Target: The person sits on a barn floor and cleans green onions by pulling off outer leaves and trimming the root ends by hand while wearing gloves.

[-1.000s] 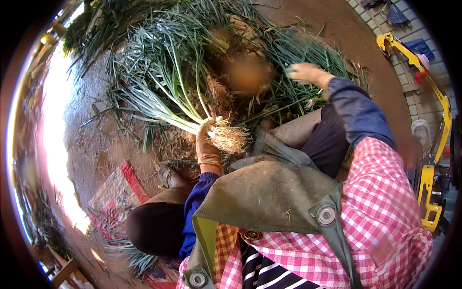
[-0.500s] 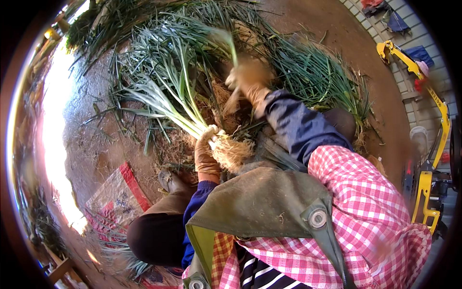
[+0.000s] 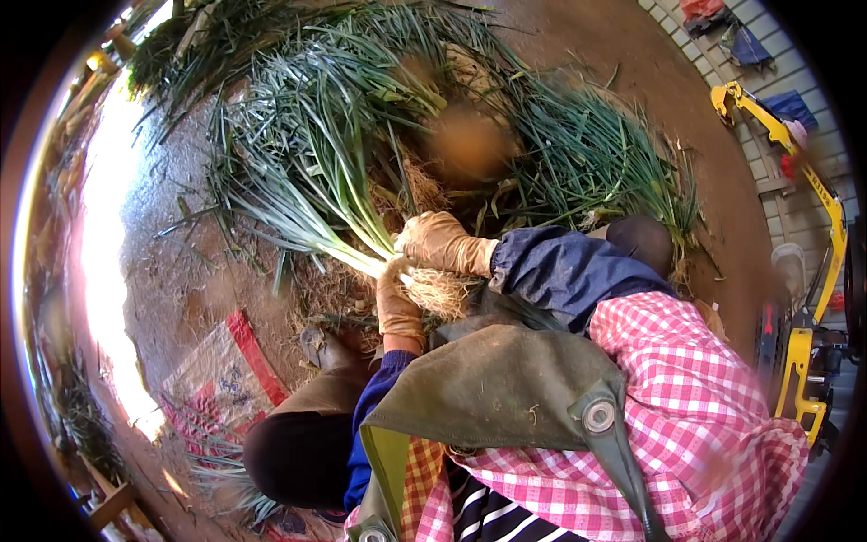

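Dirt floor (image 3: pixel 181 298), far heaps of green onions (image 3: pixel 587 154) unsorted: my left hand (image 3: pixel 397 307) and right hand (image 3: pixel 438 242) clasp one rooted bunch (image 3: pixel 307 208).

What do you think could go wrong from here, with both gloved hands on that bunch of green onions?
The left hand grips the bunch of green onions only near its roots, so the long leaves may sag and snap. The right hand presses on the stalks and could bruise them. Loose leaves litter the dirt floor near the boot, perhaps a slipping hazard.
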### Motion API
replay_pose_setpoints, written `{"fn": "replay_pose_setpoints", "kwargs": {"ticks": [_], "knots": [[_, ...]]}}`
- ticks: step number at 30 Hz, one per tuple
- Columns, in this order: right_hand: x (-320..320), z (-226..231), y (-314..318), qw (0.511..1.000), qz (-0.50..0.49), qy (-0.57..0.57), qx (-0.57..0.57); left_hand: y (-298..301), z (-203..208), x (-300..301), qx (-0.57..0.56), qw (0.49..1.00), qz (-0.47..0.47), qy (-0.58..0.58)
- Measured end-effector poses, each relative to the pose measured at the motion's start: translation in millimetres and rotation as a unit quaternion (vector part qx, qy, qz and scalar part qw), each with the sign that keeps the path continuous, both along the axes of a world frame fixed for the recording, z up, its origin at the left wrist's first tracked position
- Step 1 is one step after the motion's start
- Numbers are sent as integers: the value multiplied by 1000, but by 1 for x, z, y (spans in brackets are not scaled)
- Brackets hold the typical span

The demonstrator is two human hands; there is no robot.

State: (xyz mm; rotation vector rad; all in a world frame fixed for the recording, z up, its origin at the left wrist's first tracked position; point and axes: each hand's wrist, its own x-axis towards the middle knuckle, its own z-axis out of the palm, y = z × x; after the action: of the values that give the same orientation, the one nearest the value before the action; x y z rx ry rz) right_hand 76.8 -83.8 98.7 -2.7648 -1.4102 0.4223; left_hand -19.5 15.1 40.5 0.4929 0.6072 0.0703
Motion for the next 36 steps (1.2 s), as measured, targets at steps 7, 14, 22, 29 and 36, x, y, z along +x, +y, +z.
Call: {"fn": "replay_pose_setpoints", "kwargs": {"ticks": [7,14,22,29,36], "knots": [[114,-68,-32,859,-470,6,201,-12,15,5,-173,978,-87,-74],[158,-2,-17,602,-431,456,495,18,86,17,-253,928,21,-272],[130,124,-55,870,-183,-163,428,29,51,12,-202,950,18,-239],[77,26,-91,951,-246,52,181,-1,15,17,-105,989,-87,-63],[-1,13,-43,895,-240,268,264,-10,-13,19,-133,990,-40,1]]}}
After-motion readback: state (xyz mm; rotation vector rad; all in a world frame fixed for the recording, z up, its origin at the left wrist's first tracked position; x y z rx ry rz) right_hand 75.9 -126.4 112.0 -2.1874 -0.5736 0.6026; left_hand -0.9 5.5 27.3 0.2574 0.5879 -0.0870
